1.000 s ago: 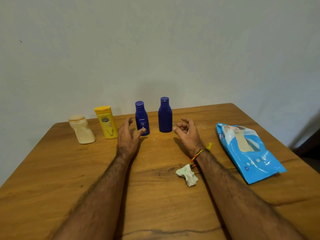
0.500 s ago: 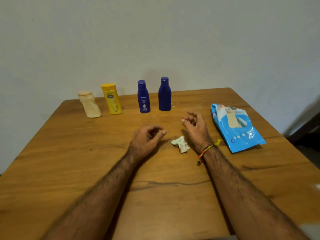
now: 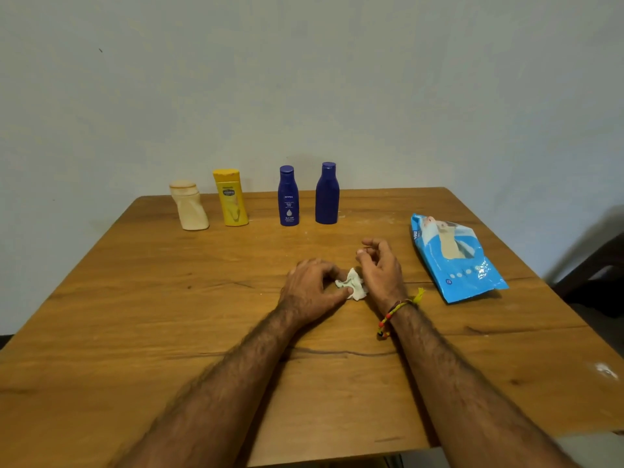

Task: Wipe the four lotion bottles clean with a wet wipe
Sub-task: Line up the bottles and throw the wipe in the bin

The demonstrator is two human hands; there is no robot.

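Four lotion bottles stand in a row at the table's far edge: a cream bottle (image 3: 189, 211), a yellow bottle (image 3: 231, 201), a dark blue labelled bottle (image 3: 288, 198) and a plain dark blue bottle (image 3: 327, 194). A crumpled white wet wipe (image 3: 354, 285) lies on the table in front of them. My left hand (image 3: 309, 290) pinches the wipe's left side between thumb and curled fingers. To the right of the wipe, my right hand (image 3: 381, 268) rests on its edge with loosely curled fingers that hold nothing. Neither hand touches a bottle.
A blue pack of wet wipes (image 3: 454, 256) lies flat at the right of the wooden table (image 3: 135, 315). A plain wall rises right behind the bottles. The table's right edge drops off beyond the pack.
My left hand drew back from the labelled blue bottle and moved right onto the wipe, taking hold of it. My right hand came back beside the wipe. The camera tilted up.
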